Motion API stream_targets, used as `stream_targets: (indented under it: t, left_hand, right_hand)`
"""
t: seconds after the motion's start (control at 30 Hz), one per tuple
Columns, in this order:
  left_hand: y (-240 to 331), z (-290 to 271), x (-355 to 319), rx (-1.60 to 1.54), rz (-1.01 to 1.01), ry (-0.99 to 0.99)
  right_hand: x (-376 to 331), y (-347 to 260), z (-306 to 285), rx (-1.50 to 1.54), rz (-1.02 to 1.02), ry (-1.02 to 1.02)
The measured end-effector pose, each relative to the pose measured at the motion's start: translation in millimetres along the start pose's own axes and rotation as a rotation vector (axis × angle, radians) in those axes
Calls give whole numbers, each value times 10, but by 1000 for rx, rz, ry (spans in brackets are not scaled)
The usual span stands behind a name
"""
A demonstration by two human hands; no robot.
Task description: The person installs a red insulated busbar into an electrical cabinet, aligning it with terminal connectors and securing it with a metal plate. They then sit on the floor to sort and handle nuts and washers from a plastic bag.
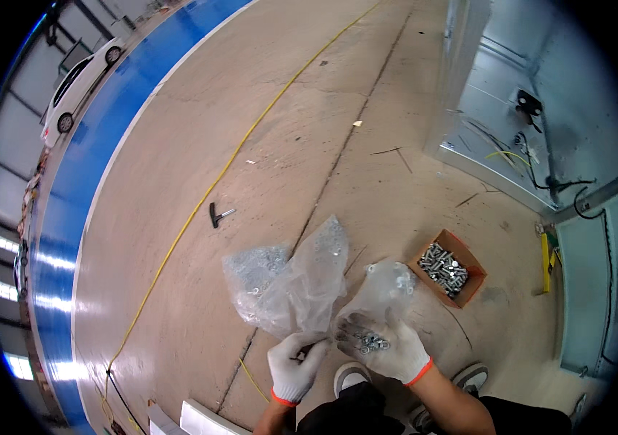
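Note:
My right hand (389, 349), in a white work glove with a grey palm and orange cuff, is turned palm up and cups a small pile of metal washers (371, 342). Beside it my left hand (298, 365), gloved alike, has its fingers curled together; whatever they pinch is hidden. Just beyond the left hand lies a clear plastic bag (307, 279), with another bag of small shiny metal parts (255, 272) next to it. Past the right fingertips a third plastic bag (385, 286) lies on the floor with ring-shaped pieces showing through.
An orange-brown box (472, 284) of metal bolts (441, 268) stands right of the bags. A black-handled T-shaped tool (219, 214) lies near a long yellow cable (231, 163). At right rises a metal cabinet (497, 174) with loose wires. My shoes (352, 377) are close below my hands.

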State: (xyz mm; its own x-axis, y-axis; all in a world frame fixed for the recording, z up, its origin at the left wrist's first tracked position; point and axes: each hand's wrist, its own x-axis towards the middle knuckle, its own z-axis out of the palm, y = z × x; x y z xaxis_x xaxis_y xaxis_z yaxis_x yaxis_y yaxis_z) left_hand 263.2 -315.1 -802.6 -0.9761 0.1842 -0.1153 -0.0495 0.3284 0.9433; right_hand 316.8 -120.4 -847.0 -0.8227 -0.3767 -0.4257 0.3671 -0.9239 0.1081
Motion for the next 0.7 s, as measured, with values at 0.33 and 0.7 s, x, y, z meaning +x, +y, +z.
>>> stream_targets:
  t: [0.33,0.7]
  left_hand:
    - [-338,372,-19,-222,-292,-74]
    - [40,714,375,-135,-184,-338]
  right_hand:
    - [-952,-899,181,112,-326,-147]
    - [-2062,-1271,397,-242,-699,111]
